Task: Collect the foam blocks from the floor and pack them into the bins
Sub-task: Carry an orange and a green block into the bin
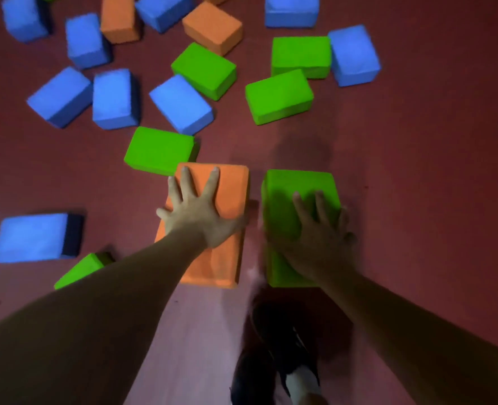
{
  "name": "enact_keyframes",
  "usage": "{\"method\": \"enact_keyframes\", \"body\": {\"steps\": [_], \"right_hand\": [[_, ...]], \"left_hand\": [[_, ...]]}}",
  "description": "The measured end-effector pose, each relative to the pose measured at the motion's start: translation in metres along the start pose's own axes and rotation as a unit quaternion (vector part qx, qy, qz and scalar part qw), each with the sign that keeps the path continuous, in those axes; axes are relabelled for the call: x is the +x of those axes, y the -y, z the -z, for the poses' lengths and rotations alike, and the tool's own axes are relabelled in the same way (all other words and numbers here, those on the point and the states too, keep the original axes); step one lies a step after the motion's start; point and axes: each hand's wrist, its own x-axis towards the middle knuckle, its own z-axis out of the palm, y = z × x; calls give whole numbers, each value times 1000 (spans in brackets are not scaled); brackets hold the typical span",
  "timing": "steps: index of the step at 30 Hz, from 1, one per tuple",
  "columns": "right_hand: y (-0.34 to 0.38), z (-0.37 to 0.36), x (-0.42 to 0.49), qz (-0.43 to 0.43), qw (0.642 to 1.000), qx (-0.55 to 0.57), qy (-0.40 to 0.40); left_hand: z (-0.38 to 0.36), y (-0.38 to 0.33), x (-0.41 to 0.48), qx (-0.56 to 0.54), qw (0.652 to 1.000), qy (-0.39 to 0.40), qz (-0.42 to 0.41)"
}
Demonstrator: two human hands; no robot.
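Two foam blocks lie side by side on the dark red floor right in front of me. My left hand (196, 213) lies spread across the top of the orange block (230, 194), fingers straight and thumb reaching over its right edge. My right hand (321, 229) covers the near half of the green block (288, 188) beside it, fingers spread on top and thumb at its left side. A narrow gap separates the two blocks. No bin is in view.
Several blue, green and orange blocks are scattered over the floor ahead, the nearest a green one (160, 149) touching the orange block's far left corner. A blue block (34, 238) and a green block (81, 268) lie at my left. My dark shoe (283, 349) stands below the hands.
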Motion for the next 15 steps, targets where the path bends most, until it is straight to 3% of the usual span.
{"method": "enact_keyframes", "body": {"steps": [8,15], "right_hand": [[-144,103,-103,-153,981,63,-103],[-344,136,-233,-288,928,157,-178]], "left_hand": [[42,-211,-86,82,974,-12,-213],[-21,-419,-238,110,924,5,-366]]}}
